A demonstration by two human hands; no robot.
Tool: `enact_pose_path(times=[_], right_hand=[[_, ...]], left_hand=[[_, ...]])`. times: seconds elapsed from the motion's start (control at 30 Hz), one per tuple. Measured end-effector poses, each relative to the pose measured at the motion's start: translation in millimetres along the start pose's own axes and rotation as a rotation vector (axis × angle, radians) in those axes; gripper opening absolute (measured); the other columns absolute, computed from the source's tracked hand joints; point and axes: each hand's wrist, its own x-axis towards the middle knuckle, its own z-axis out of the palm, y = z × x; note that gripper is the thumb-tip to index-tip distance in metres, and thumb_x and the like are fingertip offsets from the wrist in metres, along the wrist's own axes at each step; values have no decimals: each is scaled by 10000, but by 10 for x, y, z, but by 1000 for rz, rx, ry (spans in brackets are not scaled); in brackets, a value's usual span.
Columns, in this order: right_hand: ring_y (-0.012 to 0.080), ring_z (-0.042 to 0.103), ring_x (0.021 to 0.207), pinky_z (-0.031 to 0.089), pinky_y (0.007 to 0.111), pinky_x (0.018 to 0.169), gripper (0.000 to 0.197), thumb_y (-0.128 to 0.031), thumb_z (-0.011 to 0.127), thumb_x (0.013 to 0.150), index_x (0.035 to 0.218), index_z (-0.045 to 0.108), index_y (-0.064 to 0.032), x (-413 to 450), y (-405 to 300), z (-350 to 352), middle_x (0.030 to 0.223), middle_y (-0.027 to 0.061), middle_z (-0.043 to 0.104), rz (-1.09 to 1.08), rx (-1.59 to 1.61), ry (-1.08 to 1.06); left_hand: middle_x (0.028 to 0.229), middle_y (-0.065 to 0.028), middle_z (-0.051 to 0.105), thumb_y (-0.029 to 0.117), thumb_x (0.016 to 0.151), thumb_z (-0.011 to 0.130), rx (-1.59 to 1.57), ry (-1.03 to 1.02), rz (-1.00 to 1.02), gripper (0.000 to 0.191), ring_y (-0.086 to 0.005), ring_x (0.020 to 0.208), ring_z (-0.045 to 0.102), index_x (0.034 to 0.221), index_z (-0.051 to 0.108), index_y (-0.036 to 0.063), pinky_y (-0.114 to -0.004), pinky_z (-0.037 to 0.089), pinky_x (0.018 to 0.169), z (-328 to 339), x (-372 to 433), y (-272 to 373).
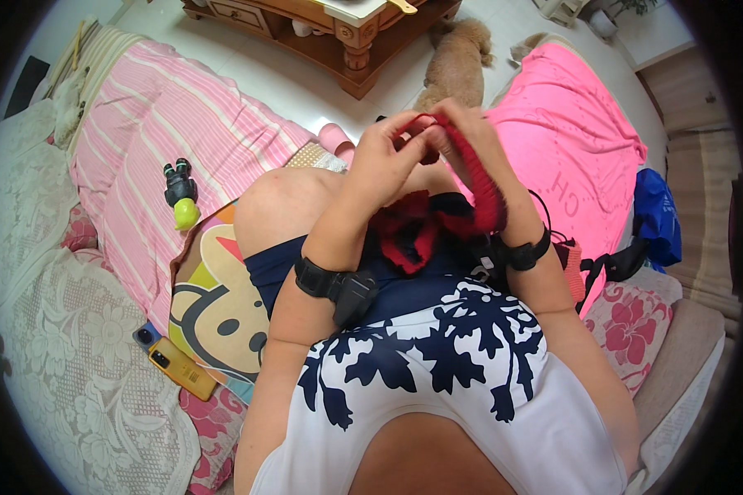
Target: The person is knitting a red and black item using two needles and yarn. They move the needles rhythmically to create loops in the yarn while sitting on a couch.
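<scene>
A red knitted strip (481,176) runs between my two hands, raised in front of my knees. My left hand (389,151) pinches its upper end between thumb and fingers. From the other side my right hand (464,127) grips the same end, with the fingertips of both hands close together. The strip hangs from there along my right forearm. Its lower part (408,244) lies loosely looped on my dark blue shorts (340,303). The knit partly hides my right palm, and motion blurs the fingers.
A yellow phone (183,368) and a blue phone (146,334) lie at my left, beyond them a toy figure (181,192). Ahead are a carved wooden table (356,46) and a curly-haired dog (458,65). A pink cloth (569,124) and blue bag (656,213) are at right.
</scene>
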Motion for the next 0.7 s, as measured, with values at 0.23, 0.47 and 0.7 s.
enact_pose_path(times=[0.23,0.47,0.7], right_hand=[[252,575,739,455,321,716,163,-131,720,770,885,639,-51,-1,-86,-128,879,78,586,-322,-99,243],[216,581,764,457,279,657,133,-71,660,814,938,641,-27,-18,-62,-310,889,96,583,-165,343,-1],[250,602,852,469,307,738,248,-157,646,840,1038,562,-34,-48,-94,-12,951,139,563,-68,289,-77]], left_hand=[[858,24,616,116,931,536,-28,39,-48,139,-18,693,523,1035,603,52,-154,396,594,-90,12,54],[807,28,605,131,918,585,-352,-58,-142,116,-14,690,526,1001,592,50,-153,409,608,-203,16,143],[823,16,630,90,890,604,-207,38,-31,162,-26,727,545,1043,616,38,-154,415,624,-17,-6,75]])
